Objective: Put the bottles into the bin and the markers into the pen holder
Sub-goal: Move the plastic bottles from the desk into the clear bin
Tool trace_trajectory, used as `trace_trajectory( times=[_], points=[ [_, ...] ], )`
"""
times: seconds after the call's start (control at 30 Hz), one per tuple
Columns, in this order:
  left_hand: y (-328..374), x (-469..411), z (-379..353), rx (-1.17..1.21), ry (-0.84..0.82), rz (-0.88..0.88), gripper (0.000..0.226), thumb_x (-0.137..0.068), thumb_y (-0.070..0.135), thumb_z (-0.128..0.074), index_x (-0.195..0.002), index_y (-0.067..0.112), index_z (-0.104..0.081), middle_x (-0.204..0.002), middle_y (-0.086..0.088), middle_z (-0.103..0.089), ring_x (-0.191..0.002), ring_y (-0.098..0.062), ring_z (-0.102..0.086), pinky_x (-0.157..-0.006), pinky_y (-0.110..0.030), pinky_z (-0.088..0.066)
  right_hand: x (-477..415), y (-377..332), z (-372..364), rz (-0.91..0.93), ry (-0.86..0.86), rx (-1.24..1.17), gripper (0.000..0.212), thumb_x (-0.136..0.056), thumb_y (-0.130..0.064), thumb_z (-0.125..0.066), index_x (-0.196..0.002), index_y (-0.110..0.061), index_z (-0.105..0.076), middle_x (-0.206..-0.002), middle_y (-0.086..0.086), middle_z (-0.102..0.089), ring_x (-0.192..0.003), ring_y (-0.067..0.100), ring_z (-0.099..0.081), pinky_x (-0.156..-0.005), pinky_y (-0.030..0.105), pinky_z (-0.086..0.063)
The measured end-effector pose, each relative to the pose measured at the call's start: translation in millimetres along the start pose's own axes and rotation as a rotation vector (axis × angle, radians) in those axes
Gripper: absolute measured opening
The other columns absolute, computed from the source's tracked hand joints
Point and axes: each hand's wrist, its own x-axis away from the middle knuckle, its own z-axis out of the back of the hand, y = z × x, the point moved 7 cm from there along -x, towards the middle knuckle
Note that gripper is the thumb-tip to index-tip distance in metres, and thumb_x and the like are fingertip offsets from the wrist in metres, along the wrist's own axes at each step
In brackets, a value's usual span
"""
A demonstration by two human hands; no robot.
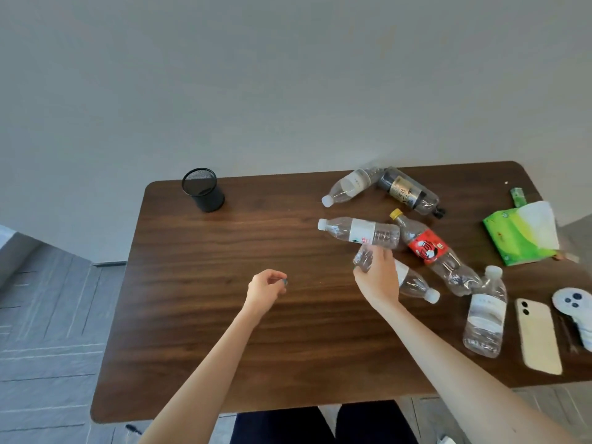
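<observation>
Head view: the right hand (pixel 379 278) is wrapped round a clear bottle (pixel 413 283) toward 3 o'clock on the table (pixel 208 341), among the other bottles (pixel 362 230). The left hand (pixel 266 288) hovers mid-table with its fingers curled; I cannot tell whether they pinch anything. The mesh pen holder (pixel 202 190) stands at 11 o'clock.

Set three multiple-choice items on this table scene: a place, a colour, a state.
1. Where does the pen holder stand? A. far left of the table B. beside the phone C. on the floor
2. What colour is the cap of the red-label bottle? A. white B. yellow C. black
3. What is the right grip doing? A. lying flat B. holding a clear bottle C. holding the phone
Key: 1A, it stands at that far corner; 2B, the cap is yellow; 3B, it curls round the bottle.
</observation>
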Motion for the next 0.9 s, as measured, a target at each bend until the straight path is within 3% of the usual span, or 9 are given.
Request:
trace_trajectory(
  times=[0.1,0.23,0.37,0.5,0.7,0.8,0.9],
  points=[
    [1.1,1.6,-19.9,0.018,0.040,0.031,0.012,-0.090,0.009,-0.059,-0.096,0.015,-0.068,-0.101,-0.009,-0.072,-0.079,-0.016,-0.069,-0.084,-0.037,-0.055,-18.8,24.9,11.6,0.034,-0.013,0.189,0.063,-0.081,-0.024,-0.074,-0.135,-0.014,-0.044,-0.138,0.008,-0.048,-0.129,0.026,-0.046,-0.104,0.042,-0.042],
    [2.6,9.9,-52.7,0.054,0.090,0.082,0.013,-0.090,0.010,-0.060,-0.099,0.013,-0.068,-0.101,-0.009,-0.071,-0.081,-0.017,-0.070,-0.080,-0.030,-0.053,-33.1,54.6,19.7,0.008,-0.010,0.277,0.067,-0.077,-0.034,-0.077,-0.129,-0.008,-0.044,-0.132,0.011,-0.050,-0.123,0.028,-0.049,-0.101,0.040,-0.040],
    [1.7,17.9,-79.1,0.048,0.122,0.113,0.014,-0.091,0.012,-0.060,-0.103,0.013,-0.067,-0.101,-0.006,-0.071,-0.082,-0.016,-0.071,-0.075,-0.026,-0.048,-41.5,74.5,4.2,0.017,-0.187,0.360,0.080,-0.071,-0.049,-0.080,-0.128,-0.009,-0.041,-0.129,0.009,-0.051,-0.121,0.027,-0.051,-0.100,0.041,-0.041],
    [-2.0,25.3,-97.3,0.049,0.165,0.134,0.012,-0.091,0.013,-0.060,-0.101,0.015,-0.066,-0.101,-0.004,-0.072,-0.082,-0.014,-0.071,-0.073,-0.025,-0.047,-45.7,86.0,-16.5,0.035,-0.433,0.425,0.082,-0.074,-0.043,-0.079,-0.136,-0.011,-0.037,-0.138,0.008,-0.045,-0.129,0.026,-0.044,-0.103,0.040,-0.038],
    [-0.8,40.3,-118.5,0.054,0.224,0.162,0.012,-0.089,0.011,-0.061,-0.099,0.016,-0.067,-0.099,-0.005,-0.072,-0.081,-0.016,-0.072,-0.071,-0.026,-0.048,-48.6,68.7,-0.4,0.146,-0.473,0.198,0.075,-0.074,-0.049,-0.072,-0.132,-0.016,-0.037,-0.126,0.004,-0.048,-0.109,0.023,-0.058,-0.081,0.035,-0.050],
    [12.6,41.7,-129.7,0.052,0.224,0.152,0.014,-0.088,0.007,-0.060,-0.097,0.016,-0.066,-0.099,-0.006,-0.073,-0.084,-0.019,-0.072,-0.068,-0.024,-0.048,-63.3,53.4,29.9,0.207,-0.435,0.073,0.070,-0.074,-0.052,-0.068,-0.129,-0.015,-0.043,-0.126,0.001,-0.055,-0.109,0.024,-0.060,-0.084,0.038,-0.049],
    [38.3,38.9,-137.5,0.023,0.230,0.114,0.017,-0.087,0.005,-0.058,-0.092,0.019,-0.066,-0.094,-0.005,-0.073,-0.087,-0.023,-0.072,-0.078,-0.031,-0.054,-85.1,45.5,64.9,0.213,-0.354,-0.011,0.062,-0.074,-0.052,-0.068,-0.120,-0.014,-0.048,-0.113,-0.001,-0.063,-0.100,0.022,-0.064,-0.076,0.035,-0.049]
  ],
)
